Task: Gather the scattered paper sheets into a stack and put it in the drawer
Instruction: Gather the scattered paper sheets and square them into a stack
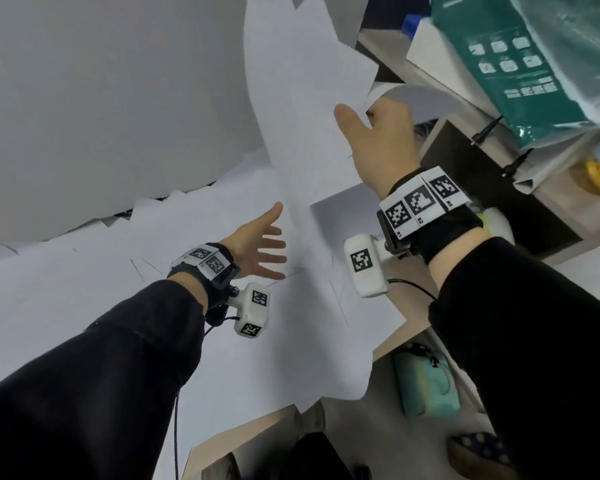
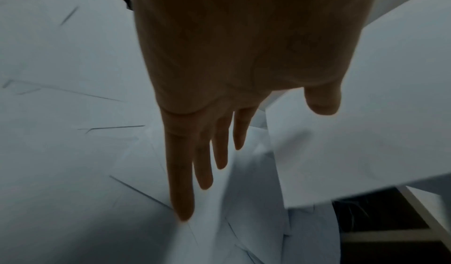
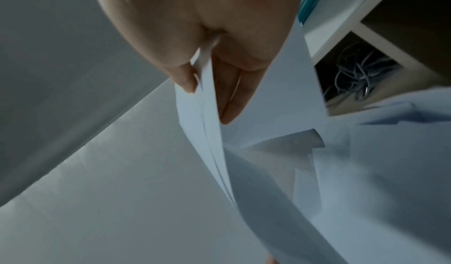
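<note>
Many white paper sheets [image 1: 84, 271] lie overlapping across the desk. My right hand [image 1: 371, 133] is raised at the upper right and pinches a bundle of sheets [image 1: 302, 116] between thumb and fingers; the sheets hang down in a curve. In the right wrist view the thumb and fingers [image 3: 229, 102] clamp the edge of the held sheets [image 3: 209, 133]. My left hand [image 1: 260, 244] is open with straight, spread fingers just over the flat sheets, next to the hanging bundle. The left wrist view shows its straight fingers [image 2: 180, 181] above the papers [image 2: 61, 152]. No drawer is plainly visible.
A shelf unit [image 1: 465, 157] with dark open compartments stands at the right, with cables [image 3: 358, 81] inside one. A teal package [image 1: 520, 64] lies on top of it. The desk's front edge [image 1: 257, 431] shows below. A light green bag [image 1: 426, 386] sits on the floor.
</note>
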Demonstrator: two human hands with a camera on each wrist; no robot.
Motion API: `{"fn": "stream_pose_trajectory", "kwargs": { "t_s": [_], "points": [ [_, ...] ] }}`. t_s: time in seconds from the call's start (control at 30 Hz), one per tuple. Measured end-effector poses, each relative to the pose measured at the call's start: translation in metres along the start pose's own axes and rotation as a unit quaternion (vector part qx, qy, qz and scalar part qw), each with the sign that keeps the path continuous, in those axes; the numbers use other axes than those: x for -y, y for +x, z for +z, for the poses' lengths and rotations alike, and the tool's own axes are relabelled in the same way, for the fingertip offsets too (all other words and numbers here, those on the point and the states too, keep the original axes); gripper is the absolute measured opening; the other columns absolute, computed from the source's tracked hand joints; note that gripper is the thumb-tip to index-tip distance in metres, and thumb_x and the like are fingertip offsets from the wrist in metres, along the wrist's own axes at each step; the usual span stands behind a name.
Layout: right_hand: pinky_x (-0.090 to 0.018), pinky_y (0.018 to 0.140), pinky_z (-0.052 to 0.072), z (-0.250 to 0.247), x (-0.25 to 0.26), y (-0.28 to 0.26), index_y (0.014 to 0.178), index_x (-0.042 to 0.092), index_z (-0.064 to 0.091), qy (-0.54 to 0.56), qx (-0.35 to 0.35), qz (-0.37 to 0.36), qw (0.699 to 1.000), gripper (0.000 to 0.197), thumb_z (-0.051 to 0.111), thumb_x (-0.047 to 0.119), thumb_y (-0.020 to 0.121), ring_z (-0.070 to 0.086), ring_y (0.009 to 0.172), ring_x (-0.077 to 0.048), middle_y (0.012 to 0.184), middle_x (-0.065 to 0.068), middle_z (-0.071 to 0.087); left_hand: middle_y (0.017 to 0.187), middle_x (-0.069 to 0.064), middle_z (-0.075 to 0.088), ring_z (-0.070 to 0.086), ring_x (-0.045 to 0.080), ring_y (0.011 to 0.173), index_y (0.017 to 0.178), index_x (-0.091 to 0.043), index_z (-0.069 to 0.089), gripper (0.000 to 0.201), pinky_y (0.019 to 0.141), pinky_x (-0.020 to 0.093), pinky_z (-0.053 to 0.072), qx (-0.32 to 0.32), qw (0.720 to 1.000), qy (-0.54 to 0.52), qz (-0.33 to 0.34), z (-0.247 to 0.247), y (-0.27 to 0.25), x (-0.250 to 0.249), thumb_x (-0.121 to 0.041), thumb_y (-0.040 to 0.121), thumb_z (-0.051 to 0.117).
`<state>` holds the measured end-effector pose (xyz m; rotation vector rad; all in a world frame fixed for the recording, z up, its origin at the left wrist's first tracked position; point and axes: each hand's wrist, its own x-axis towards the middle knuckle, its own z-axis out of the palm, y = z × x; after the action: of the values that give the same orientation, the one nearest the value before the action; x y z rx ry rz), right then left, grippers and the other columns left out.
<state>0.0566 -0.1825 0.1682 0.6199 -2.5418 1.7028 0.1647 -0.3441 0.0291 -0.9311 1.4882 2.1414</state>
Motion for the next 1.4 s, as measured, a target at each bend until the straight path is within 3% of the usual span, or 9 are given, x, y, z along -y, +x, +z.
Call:
{"fn": "stream_pose_trajectory", "kwargs": {
  "t_s": [0.2,0.37,0.5,0.73,0.83,1.0,1.1,1.27,1.4],
  "points": [
    [-0.022,0.046,0.027,0.024,-0.024,-0.006,0.053,0.019,0.025,0.027,-0.063,0.083,0.994,0.055,0.062,0.028,0.093,0.024,0.037,-0.008,0.035,0.01,0.025,0.132,0.028,0.062,0.063,0.05,0.117,0.151,-0.007,0.029,0.113,0.099,0.069,0.046,0.07,0.962,-0.264,-0.002,-0.026,0.0,0.02,-0.071,0.071,0.075],
    [-0.028,0.049,0.033,0.057,-0.089,-0.032,0.04,0.019,0.036,0.054,-0.001,0.264,0.963,0.059,0.063,0.036,0.089,0.036,0.044,-0.017,0.035,0.012,0.034,0.116,0.01,0.074,0.073,0.031,0.103,0.119,-0.013,0.065,0.032,0.092,0.046,0.059,-0.069,0.903,-0.414,0.092,-0.036,-0.001,0.028,-0.03,0.093,0.071],
    [-0.03,0.061,0.053,0.085,-0.149,-0.069,0.091,-0.005,0.069,0.208,0.033,0.416,0.885,0.019,0.072,0.014,0.086,0.069,0.077,-0.029,0.088,-0.016,0.073,0.097,0.016,0.077,0.076,0.032,0.075,0.109,-0.005,0.067,0.016,0.057,0.038,0.06,-0.178,0.916,-0.355,0.051,-0.059,0.007,0.053,-0.011,0.095,0.066],
    [-0.052,0.08,0.058,0.116,-0.219,-0.108,0.115,0.014,0.069,0.278,0.01,0.56,0.78,0.043,0.08,0.028,0.075,0.073,0.093,-0.033,0.104,-0.011,0.075,0.105,0.022,0.071,0.07,0.041,0.092,0.121,0.006,0.062,0.048,0.075,0.052,0.061,-0.336,0.922,-0.18,-0.064,-0.108,0.026,0.113,0.0,0.078,0.082],
    [-0.055,0.076,0.058,0.12,-0.255,-0.108,0.114,0.017,0.067,0.22,-0.028,0.576,0.787,0.063,0.084,0.042,0.059,0.073,0.082,-0.032,0.098,-0.008,0.076,0.111,0.023,0.071,0.071,0.039,0.092,0.12,0.006,0.063,0.043,0.073,0.049,0.06,-0.316,0.931,-0.174,-0.056,-0.113,0.02,0.119,0.0,0.081,0.08],
    [-0.051,0.085,0.057,0.127,-0.217,-0.113,0.109,0.005,0.068,0.263,0.003,0.565,0.782,0.023,0.07,0.012,0.087,0.071,0.091,-0.035,0.101,-0.017,0.074,0.111,0.019,0.075,0.074,0.037,0.091,0.129,-0.003,0.063,0.041,0.066,0.047,0.061,-0.239,0.926,-0.291,-0.007,-0.092,0.002,0.111,-0.021,0.092,0.071],
    [-0.04,0.079,0.06,0.129,-0.209,-0.112,0.108,0.005,0.066,0.311,0.022,0.557,0.769,0.02,0.062,0.016,0.092,0.07,0.092,-0.032,0.09,-0.014,0.075,0.073,0.017,0.075,0.072,0.033,0.066,0.104,-0.007,0.067,0.03,0.054,0.038,0.057,-0.184,0.928,-0.323,0.01,-0.079,-0.013,0.11,-0.035,0.098,0.061],
    [-0.032,0.062,0.059,0.126,-0.195,-0.116,0.107,0.009,0.066,0.385,-0.008,0.53,0.755,0.017,0.056,0.011,0.093,0.07,0.086,-0.03,0.095,-0.011,0.073,0.138,0.022,0.061,0.062,0.039,0.124,0.136,-0.002,0.061,0.054,0.112,0.05,0.042,-0.154,0.899,-0.409,0.029,-0.072,-0.019,0.134,-0.037,0.095,0.067],
    [-0.037,0.063,0.058,0.137,-0.189,-0.133,0.107,0.002,0.067,0.305,0.102,0.525,0.788,0.017,0.062,0.006,0.091,0.07,0.08,-0.034,0.097,-0.019,0.072,0.13,0.023,0.065,0.063,0.041,0.122,0.11,-0.001,0.075,0.03,0.102,0.052,0.051,-0.134,0.877,-0.461,0.021,-0.057,-0.018,0.142,-0.025,0.094,0.065]
  ]
}}
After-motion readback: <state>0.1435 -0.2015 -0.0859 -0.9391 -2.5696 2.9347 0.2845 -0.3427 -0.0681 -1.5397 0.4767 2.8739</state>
